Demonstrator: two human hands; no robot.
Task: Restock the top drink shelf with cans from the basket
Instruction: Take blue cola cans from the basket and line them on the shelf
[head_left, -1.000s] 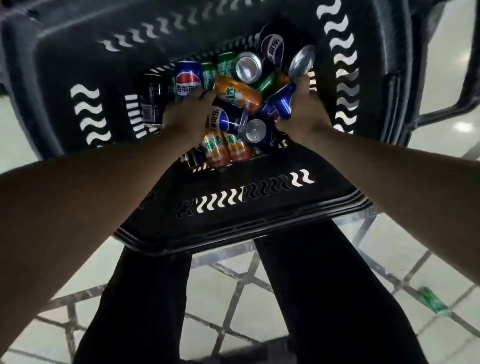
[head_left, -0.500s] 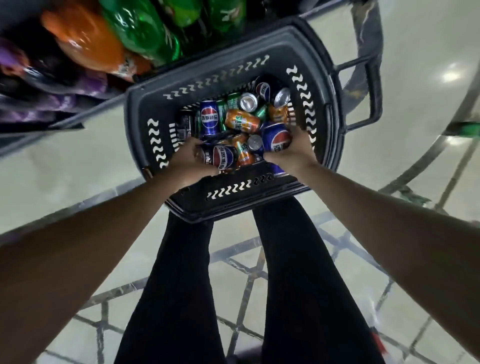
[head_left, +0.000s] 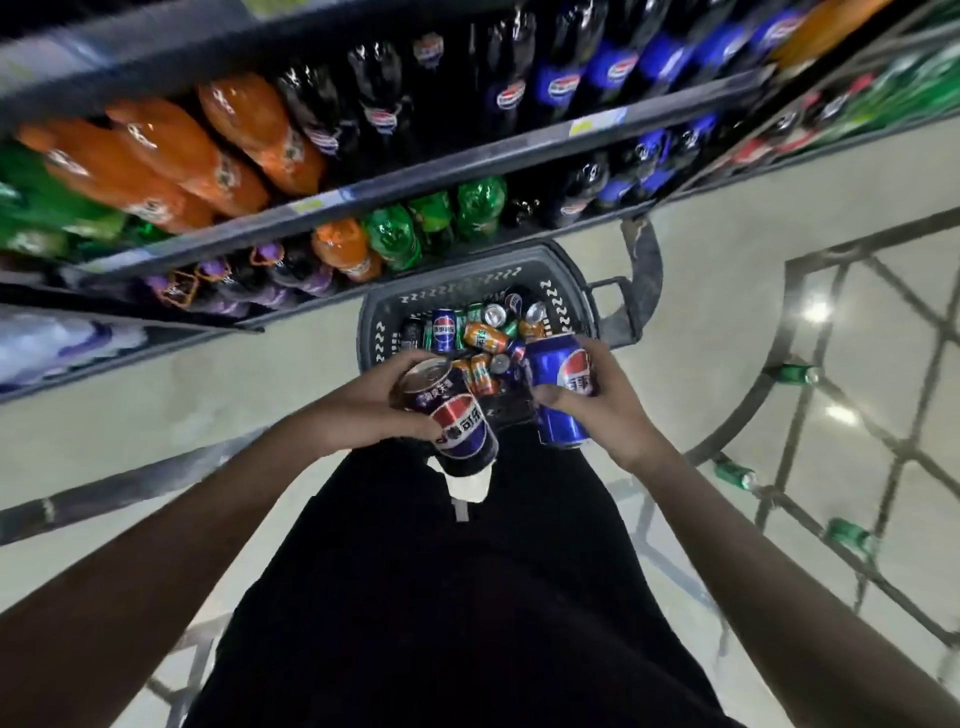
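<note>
While the shelves (head_left: 363, 192) with big bottles fill the upper part, the dark basket (head_left: 563, 291) stands on the floor below them, with many cans inside. Above its near edge, the left hand (head_left: 363, 400) grasps 1 dark Pepsi can (head_left: 452, 415), and the right hand (head_left: 608, 405) grasps 1 blue Pepsi can (head_left: 558, 389).

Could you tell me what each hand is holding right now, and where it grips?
Left hand grips a dark can round its side; right hand grips a blue can likewise.
</note>
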